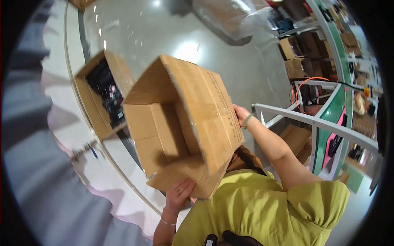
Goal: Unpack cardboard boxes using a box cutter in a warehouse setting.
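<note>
A brown cardboard box [207, 96], tilted with its open top toward me, is held up in front of my body. Its inside shows bare walls and bottom. My left hand [179, 194] grips the near flap, its fingers lying over the cardboard; a ring and a bracelet are on that arm. Against the box's right side is my right hand [241, 115], with a green beaded bracelet at the wrist. Part of its fingers is hidden behind the box.
Left of me, a second open box [100, 88] holds several dark items beside a white wall with blue-grey drape [28, 143]. A metal-framed bench [299, 115] with an orange hose [312, 78] stands right. Plastic-wrapped bulk [230, 18] lies on the grey floor [258, 65] ahead.
</note>
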### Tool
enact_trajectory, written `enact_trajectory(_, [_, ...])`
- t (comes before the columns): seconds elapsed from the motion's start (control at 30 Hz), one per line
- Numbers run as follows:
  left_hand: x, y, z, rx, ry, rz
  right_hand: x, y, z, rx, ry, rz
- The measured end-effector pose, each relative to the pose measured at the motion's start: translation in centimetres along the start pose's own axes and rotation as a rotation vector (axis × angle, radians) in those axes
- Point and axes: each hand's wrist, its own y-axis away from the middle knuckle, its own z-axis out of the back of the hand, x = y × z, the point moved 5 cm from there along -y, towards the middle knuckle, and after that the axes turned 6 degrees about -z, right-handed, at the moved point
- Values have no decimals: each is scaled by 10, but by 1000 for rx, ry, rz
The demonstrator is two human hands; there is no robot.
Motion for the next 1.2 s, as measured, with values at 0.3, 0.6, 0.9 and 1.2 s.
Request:
enact_trajectory(0.3, [4,-123,162,-640,523,365,204,148,-197,239,531,1004])
enact_trajectory(0.6, [51,-199,154,-522,839,476,357,147,-224,657,187,754])
enact_trajectory(0.9, [146,-385,250,-745,1402,303,450,79,-292,549,231,751])
enact_trajectory(1.2, [267,-476,304,-558,1197,510,558,8,-291,146,208,762])
